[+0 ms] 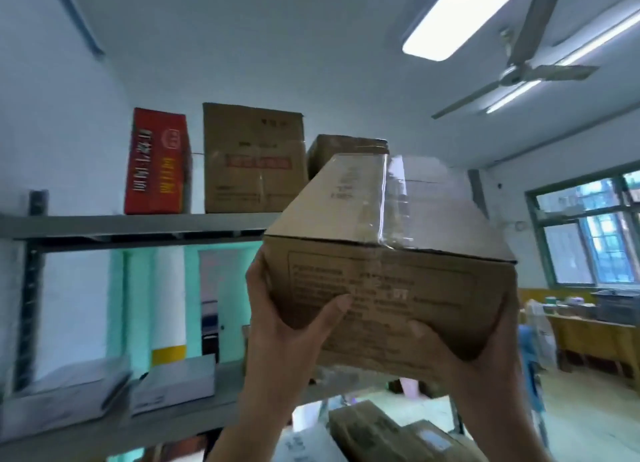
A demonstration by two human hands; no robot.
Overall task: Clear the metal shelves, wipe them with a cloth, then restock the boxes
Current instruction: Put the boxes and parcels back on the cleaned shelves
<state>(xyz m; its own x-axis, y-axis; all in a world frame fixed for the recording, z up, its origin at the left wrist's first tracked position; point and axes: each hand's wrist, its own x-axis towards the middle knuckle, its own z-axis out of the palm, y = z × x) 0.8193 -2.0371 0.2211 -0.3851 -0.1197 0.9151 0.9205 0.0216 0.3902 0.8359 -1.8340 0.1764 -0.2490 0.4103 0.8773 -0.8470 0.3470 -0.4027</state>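
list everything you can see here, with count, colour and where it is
held box: 1, brown, taped, raised in front of the top shelf
red box: 1, red, top shelf, left
large box: 1, brown, top shelf, right of the red box
small box: 1, brown, top shelf, behind the held box
flat boxes: 2, grey, middle shelf
low boxes: count unclear, brown, bottom edge
shelves: grey metal, left
ceiling fan: 1, pale, upper right
ceiling light: 1, white, top
window: 1, green frame, right
left hand: grips the held box, lower left
right hand: grips it, lower right
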